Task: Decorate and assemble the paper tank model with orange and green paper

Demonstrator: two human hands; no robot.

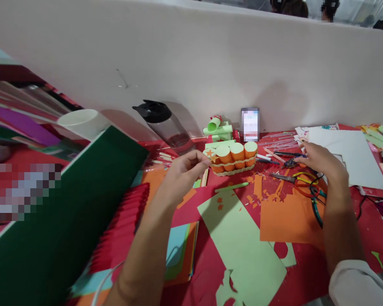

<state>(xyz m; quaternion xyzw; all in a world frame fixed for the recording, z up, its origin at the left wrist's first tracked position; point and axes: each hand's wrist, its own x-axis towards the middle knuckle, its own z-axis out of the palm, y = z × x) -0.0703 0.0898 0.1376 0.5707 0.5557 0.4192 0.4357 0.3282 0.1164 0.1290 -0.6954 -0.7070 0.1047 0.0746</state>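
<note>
My left hand (190, 170) is closed in a pinch, with a small orange paper star (210, 154) at its fingertips. Just beyond stands a row of pale green and orange paper tubes (232, 156), banded with wavy tan strips. My right hand (322, 159) reaches over the tools at the right, its thumb and fingers apart and nothing visible in them. Close to its thumb lies a small dark cluttered object (290, 163) whose kind I cannot make out. Below are pliers with red and yellow handles (293, 178). Small orange cutouts (220, 204) rest on a pale green sheet (242, 238).
A tilted bottle with a black lid (169, 125) and a green board (70, 212) stand on the left. A phone (250, 124) leans against the white partition (185, 63). Orange paper (287, 219), coloured sheets (178, 250) and a white board (347, 157) cover parts of the red table.
</note>
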